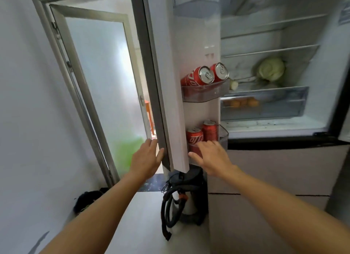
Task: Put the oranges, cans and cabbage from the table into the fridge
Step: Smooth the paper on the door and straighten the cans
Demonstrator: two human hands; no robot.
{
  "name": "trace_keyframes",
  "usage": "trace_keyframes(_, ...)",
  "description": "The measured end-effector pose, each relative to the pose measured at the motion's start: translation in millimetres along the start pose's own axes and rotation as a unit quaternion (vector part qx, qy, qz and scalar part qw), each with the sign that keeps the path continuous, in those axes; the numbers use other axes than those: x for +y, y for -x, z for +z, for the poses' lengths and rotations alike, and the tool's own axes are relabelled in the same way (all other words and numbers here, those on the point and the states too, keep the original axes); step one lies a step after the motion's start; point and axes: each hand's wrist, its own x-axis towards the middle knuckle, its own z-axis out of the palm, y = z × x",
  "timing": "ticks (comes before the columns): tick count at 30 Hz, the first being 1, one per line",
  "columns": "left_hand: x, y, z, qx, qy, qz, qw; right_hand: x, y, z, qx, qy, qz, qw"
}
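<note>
Head view: R hand (210, 157) spread on upright cans (195, 136) in door shelf (223, 138); L hand (146, 157) flat at door edge (159, 111), prob better placed to close it.

Bare forearms run to a bare left hand (146, 157) and right hand (211, 159).

Noted red cans (195, 77) with white lettering and silver tops; pale green cabbage (271, 69); orange oranges (252, 102) behind grey-tinted drawer front (280, 106); white fridge lining (197, 41); black hose (166, 206) with orange clip (182, 197).
</note>
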Motion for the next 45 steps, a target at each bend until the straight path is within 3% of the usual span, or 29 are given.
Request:
trace_keyframes(3,6,-21,3,0.064,0.133,-0.029,0.989,16,12,-7,0.010,-0.015,0.032,0.999)
trace_keyframes(6,22,-41,6,0.055,0.252,-0.042,0.965,45,31,-13,0.014,-0.029,0.062,0.998)
trace_keyframes(12,86,-36,21,0.012,0.364,0.097,0.926,85,65,-38,0.041,-0.110,0.159,0.980)
trace_keyframes(15,119,-34,35,0.018,0.368,0.112,0.923,99,72,-50,0.086,-0.176,0.200,0.960)
trace_keyframes(22,188,-42,60,-0.002,0.314,0.190,0.930,153,72,-69,0.151,-0.344,0.328,0.867)
trace_keyframes(29,229,-78,88,0.010,0.177,0.254,0.951,221,52,-68,0.161,-0.398,0.338,0.838)
trace_keyframes(32,241,-101,89,0.081,0.159,0.266,0.947,238,40,-77,0.194,-0.358,0.301,0.862)
trace_keyframes(36,262,-146,93,0.203,0.106,0.212,0.950,255,19,-96,0.287,-0.174,0.173,0.926)
trace_keyframes(40,275,-183,106,0.216,0.013,0.201,0.955,260,-7,-84,0.331,-0.032,0.046,0.942)
trace_keyframes(45,280,-213,140,0.183,-0.068,0.232,0.953,290,-39,-50,0.307,0.005,0.091,0.947)
